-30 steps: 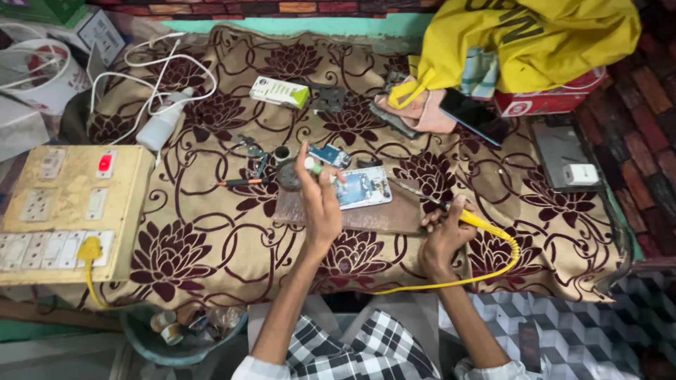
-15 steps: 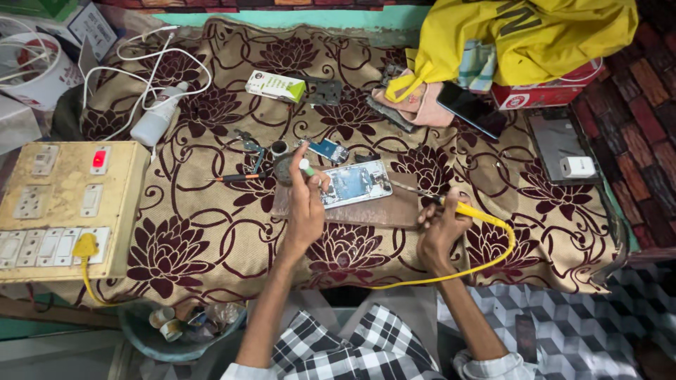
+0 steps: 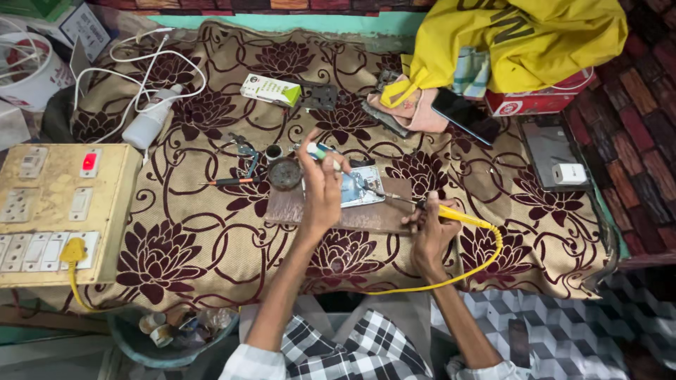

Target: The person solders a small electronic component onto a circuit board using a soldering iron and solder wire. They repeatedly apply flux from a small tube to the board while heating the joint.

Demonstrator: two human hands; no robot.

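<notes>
Both hands closed: left hand [image 3: 322,184] pinches what may be a small tube [image 3: 318,150], right hand [image 3: 429,229] grips yellow soldering iron [image 3: 451,214].

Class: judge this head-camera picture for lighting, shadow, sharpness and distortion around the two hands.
Head view: even, soft light, only faint shadows under the left hand and right hand; floral cloth sharp; opened phone too small for detail; switchboard edges bow slightly from wide-angle distortion.

Head camera, steep downward look, mid-distance
</notes>
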